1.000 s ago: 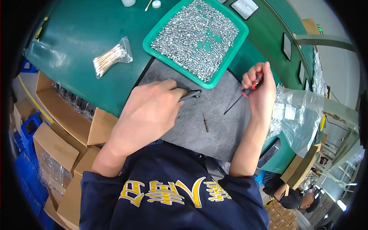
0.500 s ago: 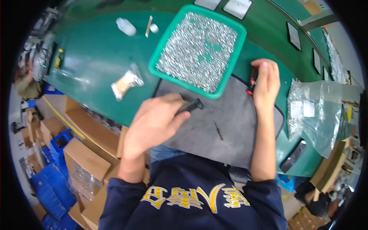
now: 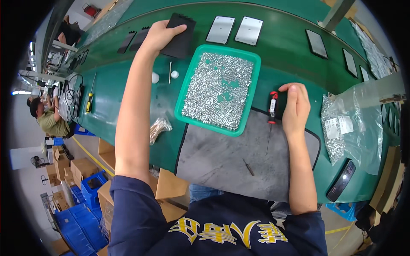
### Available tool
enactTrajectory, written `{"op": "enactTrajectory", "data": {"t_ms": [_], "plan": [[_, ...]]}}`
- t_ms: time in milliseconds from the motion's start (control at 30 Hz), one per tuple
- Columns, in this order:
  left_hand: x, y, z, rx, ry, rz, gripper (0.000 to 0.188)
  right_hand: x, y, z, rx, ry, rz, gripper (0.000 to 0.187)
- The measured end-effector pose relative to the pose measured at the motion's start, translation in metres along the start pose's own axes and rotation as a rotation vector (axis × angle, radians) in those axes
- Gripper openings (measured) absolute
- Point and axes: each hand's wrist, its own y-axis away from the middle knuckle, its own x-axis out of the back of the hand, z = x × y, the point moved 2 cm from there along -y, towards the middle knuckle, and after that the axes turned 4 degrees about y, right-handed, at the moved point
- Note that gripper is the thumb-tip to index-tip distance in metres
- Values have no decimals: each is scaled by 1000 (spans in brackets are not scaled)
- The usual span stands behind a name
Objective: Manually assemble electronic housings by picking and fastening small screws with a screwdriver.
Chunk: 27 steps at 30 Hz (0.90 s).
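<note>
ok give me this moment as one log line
left hand: touching black flat piece | right hand: open beside red-and-black screwdriver | green tray: holds small metal parts

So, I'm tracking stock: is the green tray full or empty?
The tray is partly full: small metal pieces cover most of it, with bare green patches showing through.

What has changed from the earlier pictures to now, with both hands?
The left hand left the grey mat, moving forward onto a dark notched panel; its small black part is no longer distinguishable. The right hand released the red-black screwdriver. The green tray and slim screwdriver stayed put.
</note>
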Motion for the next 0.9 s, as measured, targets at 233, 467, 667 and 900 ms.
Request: {"op": "enactTrajectory", "data": {"t_ms": [233, 467, 667, 900], "plan": [[-14, -127, -91, 53, -246, 177, 48, -8, 5, -2, -24, -35, -17, 29], [-82, -105, -13, -228, -586, 341, 69, 3, 3, 5, -4, 36, -25, 30], [-133, -96, 17, -143, -788, 5, 72, 4, 2, 1, -7, 33, -24, 28], [-118, -86, 10, -249, -440, 140, 57, -5, 3, -1, -6, 30, -52, 27]]}}
